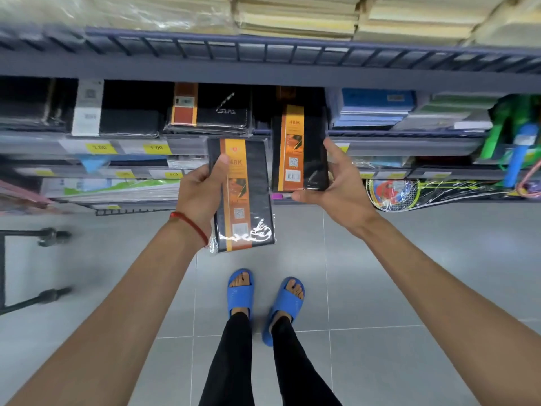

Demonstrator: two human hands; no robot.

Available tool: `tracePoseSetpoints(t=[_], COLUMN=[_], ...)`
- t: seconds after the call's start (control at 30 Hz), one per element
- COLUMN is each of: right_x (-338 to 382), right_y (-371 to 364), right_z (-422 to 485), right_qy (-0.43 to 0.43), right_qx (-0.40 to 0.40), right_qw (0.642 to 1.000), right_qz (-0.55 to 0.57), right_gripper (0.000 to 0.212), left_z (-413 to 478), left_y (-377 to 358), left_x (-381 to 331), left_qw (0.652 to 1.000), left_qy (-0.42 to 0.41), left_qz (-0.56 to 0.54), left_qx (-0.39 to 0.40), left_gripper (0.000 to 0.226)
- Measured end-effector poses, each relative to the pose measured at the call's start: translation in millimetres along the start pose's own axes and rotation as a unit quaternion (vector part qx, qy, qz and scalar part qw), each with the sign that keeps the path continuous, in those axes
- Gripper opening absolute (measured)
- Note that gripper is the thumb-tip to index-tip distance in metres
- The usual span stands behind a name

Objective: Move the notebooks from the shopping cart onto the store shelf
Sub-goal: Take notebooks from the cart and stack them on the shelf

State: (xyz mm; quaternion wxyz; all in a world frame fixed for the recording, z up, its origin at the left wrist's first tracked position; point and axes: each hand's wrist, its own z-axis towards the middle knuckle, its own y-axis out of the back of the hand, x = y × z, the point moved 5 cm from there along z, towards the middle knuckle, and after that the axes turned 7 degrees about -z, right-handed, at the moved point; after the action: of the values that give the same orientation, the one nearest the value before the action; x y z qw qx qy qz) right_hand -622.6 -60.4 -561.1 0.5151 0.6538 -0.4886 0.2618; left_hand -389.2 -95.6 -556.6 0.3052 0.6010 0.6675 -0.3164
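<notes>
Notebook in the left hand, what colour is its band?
The band is orange with a yellow stripe, on a black notebook; it shows best in the head view.

Left notebook [243, 194]: black, orange band, plastic wrap, upright, in front of shelf [409, 145]. Right notebook [300, 148]: same look, higher, nearer shelf.

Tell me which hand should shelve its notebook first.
Probably the right hand: its upper notebook sits at the shelf opening, beside the black stack. The left hand holds the lower notebook out over the floor.
</notes>
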Motion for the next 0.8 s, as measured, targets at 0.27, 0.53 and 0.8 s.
tracePoseSetpoints(t=[0.27,0.53,0.8], right_x=[14,28,31], right_y=[1,8,9], right_z=[18,42,55], right_qy=[0.011,0.022,0.025], right_qx=[-0.044,-0.063,-0.102], right_qw=[0.988,0.967,0.968], right_qz=[-0.149,-0.245,-0.227], right_gripper=[0.1,0.084,0.08], left_z=[-10,-13,-19], left_y=[3,6,-6], left_x=[7,6,-6], left_qw=[0.994,0.994,0.999], left_qy=[0.104,0.1,0.023], left_qz=[-0.018,-0.01,0.026], left_qx=[-0.032,-0.035,-0.019], left_gripper=[0.027,0.025,0.021])
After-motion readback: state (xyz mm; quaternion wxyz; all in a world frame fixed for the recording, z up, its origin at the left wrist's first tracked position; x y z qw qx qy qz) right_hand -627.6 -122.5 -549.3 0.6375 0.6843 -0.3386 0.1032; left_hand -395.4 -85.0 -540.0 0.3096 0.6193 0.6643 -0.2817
